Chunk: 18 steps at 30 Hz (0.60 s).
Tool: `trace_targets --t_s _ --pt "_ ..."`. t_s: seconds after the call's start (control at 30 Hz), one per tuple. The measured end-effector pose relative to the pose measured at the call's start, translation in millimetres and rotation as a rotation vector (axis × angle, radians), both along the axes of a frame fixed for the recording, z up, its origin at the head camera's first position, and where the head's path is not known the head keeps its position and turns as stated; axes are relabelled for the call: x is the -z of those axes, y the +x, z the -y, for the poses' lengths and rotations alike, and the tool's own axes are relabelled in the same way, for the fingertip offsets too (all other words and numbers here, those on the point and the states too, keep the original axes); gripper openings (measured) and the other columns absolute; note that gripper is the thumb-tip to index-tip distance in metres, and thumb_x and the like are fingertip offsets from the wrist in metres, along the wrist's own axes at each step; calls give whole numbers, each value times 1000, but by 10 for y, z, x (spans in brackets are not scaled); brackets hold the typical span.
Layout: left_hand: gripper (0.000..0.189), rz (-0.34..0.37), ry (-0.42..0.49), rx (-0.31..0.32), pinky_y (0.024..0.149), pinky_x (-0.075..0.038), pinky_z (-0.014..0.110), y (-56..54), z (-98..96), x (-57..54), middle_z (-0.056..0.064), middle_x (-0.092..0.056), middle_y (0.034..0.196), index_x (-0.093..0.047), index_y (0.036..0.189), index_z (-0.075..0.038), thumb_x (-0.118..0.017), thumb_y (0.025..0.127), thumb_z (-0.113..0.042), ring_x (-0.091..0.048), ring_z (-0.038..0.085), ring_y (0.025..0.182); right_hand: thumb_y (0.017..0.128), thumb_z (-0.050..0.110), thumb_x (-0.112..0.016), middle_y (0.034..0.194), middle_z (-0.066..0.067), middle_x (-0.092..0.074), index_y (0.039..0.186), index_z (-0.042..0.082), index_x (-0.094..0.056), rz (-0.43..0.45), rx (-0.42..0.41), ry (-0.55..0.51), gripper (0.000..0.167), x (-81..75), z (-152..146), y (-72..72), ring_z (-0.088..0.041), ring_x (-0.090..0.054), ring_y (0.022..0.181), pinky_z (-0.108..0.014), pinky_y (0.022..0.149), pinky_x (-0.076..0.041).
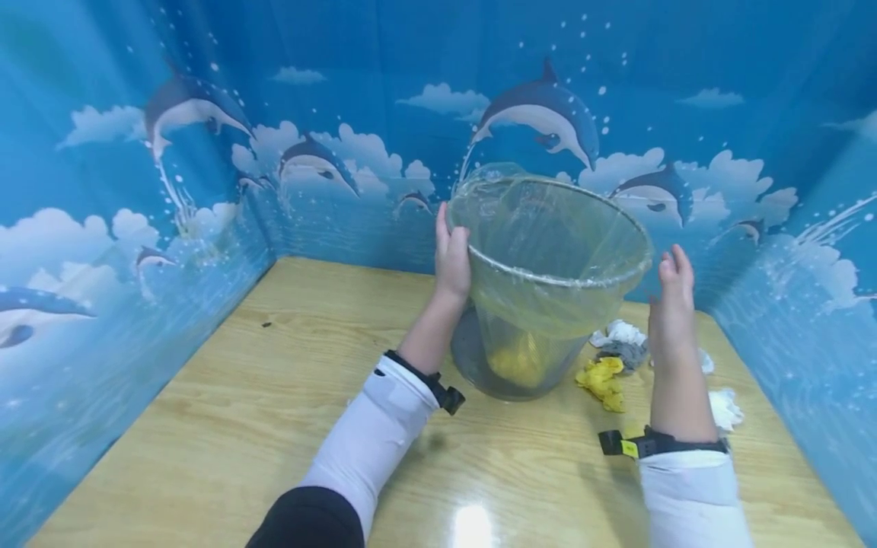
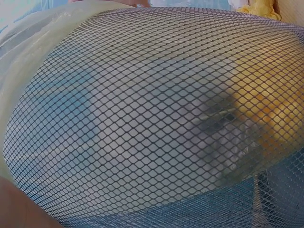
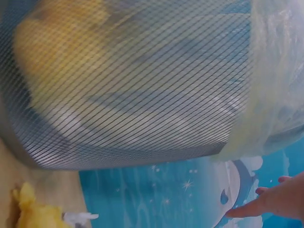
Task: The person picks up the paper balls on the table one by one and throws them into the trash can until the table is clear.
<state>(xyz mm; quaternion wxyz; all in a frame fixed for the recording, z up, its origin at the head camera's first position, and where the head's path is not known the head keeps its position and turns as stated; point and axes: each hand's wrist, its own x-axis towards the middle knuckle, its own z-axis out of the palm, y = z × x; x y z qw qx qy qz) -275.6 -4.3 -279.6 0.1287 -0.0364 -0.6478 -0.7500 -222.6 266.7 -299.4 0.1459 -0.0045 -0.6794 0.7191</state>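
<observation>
A mesh wastebasket (image 1: 541,358) stands in front of me, its mouth leaning right in the head view. A translucent yellowish bin liner (image 1: 521,297) lines it and folds over the rim. Through the mesh, yellow crumpled material (image 1: 517,364) shows near the bottom. My left hand (image 1: 454,262) touches the liner-covered left side just below the rim, thumb and fingers pointing up; the basket partly hides its fingers. To the right, my right hand (image 1: 671,312) is held upright with straightened fingers, apart from the basket. The right wrist view shows those fingers (image 3: 251,208) beside the folded liner.
Right of the basket lie a crumpled yellow piece (image 1: 603,382), a grey one (image 1: 625,352) and white ones (image 1: 725,409). A small dark scrap (image 1: 266,325) is on the wooden table (image 1: 274,396) at left. Dolphin-printed curtains (image 1: 384,91) enclose the table's back and sides.
</observation>
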Motion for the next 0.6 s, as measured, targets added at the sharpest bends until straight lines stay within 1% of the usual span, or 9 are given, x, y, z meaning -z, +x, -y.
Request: trace_targets --t_s 0.07,0.13,0.2,0.33,0.43,0.6 --pt "65 2 -4 -1 120 -17 47 5 2 -3 -1 -10 164 -11 157 -25 -30 95 -24 -16 22 149 99 52 -37 163 7 13 155 33 6 47 14 114 72 52 -28 16 -20 16 149 -50 118 12" --pt "65 7 -5 1 120 -17 48 11 3 -6 -1 -10 164 -11 157 -25 -31 95 -25 -16 22 149 99 52 -35 162 4 16 155 34 7 84 27 244 72 101 -46 29 -27 16 148 -58 116 9" --pt "65 12 -4 2 120 -17 48 17 6 -2 -1 -10 164 -11 157 -26 -31 95 -25 -15 22 149 99 52 -35 162 0 19 156 32 7 100 38 389 73 147 -68 40 -33 18 147 -66 113 7" --pt "65 17 -1 1 120 -16 48 32 17 10 -1 -9 164 -11 157 -25 -31 95 -25 -15 22 149 100 47 -40 161 -17 16 157 15 1 42 37 623 77 247 -109 58 -41 22 144 -72 107 10" --pt "65 12 4 2 120 -16 47 39 18 11 -1 -9 164 -11 157 -25 -30 95 -24 -14 21 149 101 43 -40 159 -25 12 155 5 -1 21 18 745 77 324 -149 67 -46 24 142 -74 106 10" --pt "65 -3 5 3 120 -17 48 32 9 -10 -1 -10 164 -11 157 -24 -31 95 -25 -15 22 149 101 37 -43 155 -35 9 152 -5 -2 63 -38 890 78 420 -196 44 -56 18 139 -76 105 4"
